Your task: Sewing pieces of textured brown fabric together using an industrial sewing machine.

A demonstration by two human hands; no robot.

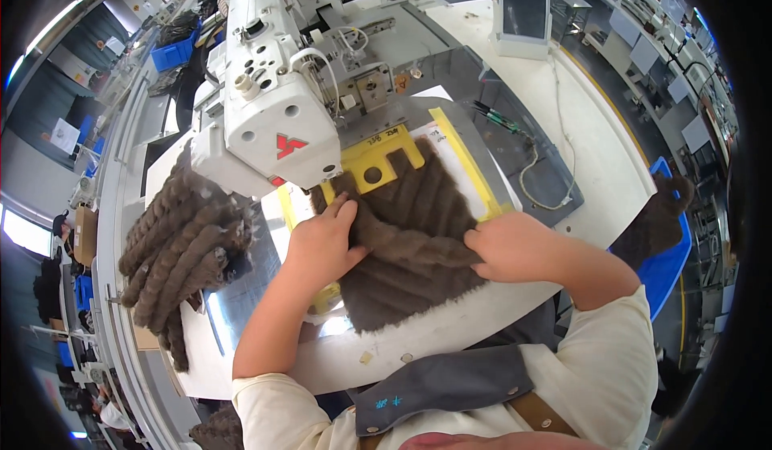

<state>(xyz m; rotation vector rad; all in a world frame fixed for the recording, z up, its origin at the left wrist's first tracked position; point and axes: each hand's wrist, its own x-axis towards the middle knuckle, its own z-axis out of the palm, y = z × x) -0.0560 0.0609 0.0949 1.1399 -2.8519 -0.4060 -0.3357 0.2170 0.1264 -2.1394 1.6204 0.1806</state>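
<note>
A brown fur piece (402, 293) with ridged rows lies under a yellow template (372, 175) at the sewing machine's front. A thick raised fold runs across it between my hands. My left hand (322, 241) rests on the fur's left side beside the template, thumb apart from the stretched fingers. At the fold's right end, my right hand (515, 247) is closed, with fur pinched between thumb and fingers. Its fingertips are partly hidden. The white sewing machine head (277, 124) overhangs the template's left part.
More brown fur strips (181, 245) are heaped on the left. A yellow-edged strip (466, 164) borders the work on the right. Green-handled tweezers or snips (494, 116) lie on the grey machine plate. A screen (524, 16) stands behind; a blue bin (671, 257) holds fur at the right.
</note>
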